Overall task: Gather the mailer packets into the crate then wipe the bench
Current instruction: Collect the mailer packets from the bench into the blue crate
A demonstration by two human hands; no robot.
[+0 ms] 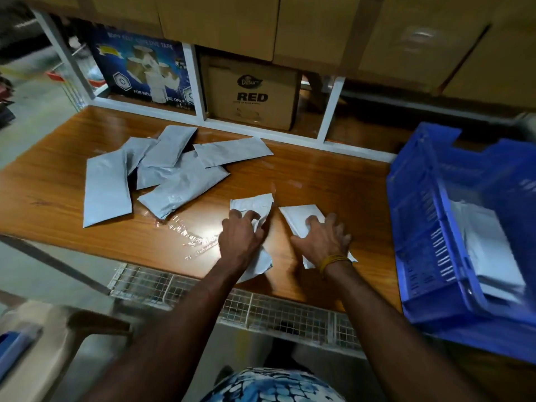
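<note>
The bench [304,175] is glossy orange-brown wood grain, catching a bright glare near the person's hands. On its left half lies a loose heap of grey mailer packets [162,172], flat, matte, slightly crinkled plastic rectangles overlapping at odd angles. Near the front edge the left hand [240,236] has its fingers curled into a crumpled white packet [255,206], bunching its middle, while that packet's lower end pokes out below the wrist. Just beside it, the right hand [322,239] presses down with spread fingers on a second white packet [298,219], smoother and flatter; I cannot tell whether the fingertips hook under its edge. A yellow band [333,261] circles that wrist. A scrap of clear, wrinkled film [194,242] glints on the wood left of the hands. To the right stands a blue plastic crate [429,216] with slotted walls, cut off by the frame, with pale packets [493,250] lying inside, blurred. Behind, brown cardboard boxes [249,97] sit in a white-framed shelf; their small print is unreadable.
</note>
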